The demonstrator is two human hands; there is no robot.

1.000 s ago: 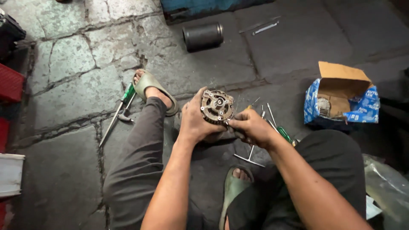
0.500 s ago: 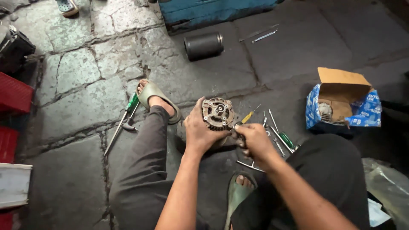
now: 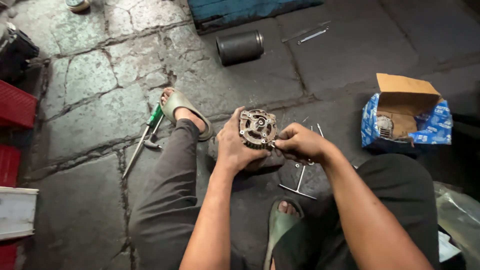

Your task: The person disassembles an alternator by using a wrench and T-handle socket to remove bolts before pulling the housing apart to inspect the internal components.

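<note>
Red crates (image 3: 15,107): cut off at left edge. Tools beneath right hand (image 3: 300,142): partly hidden. Boxed part (image 3: 385,126): indistinct.

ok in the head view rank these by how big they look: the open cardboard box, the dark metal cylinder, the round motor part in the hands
1. open cardboard box, clearly largest
2. and 3. dark metal cylinder and round motor part look much alike; the part is held nearer the camera, so no ranking between them.

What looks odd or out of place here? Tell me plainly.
Nothing looks damaged or spilled. The left hand holds a round metal housing while the right hand pinches its edge. Tools lie loose on the cracked floor: a green-handled screwdriver, a T-handle wrench. The blue box sits torn open.
</note>
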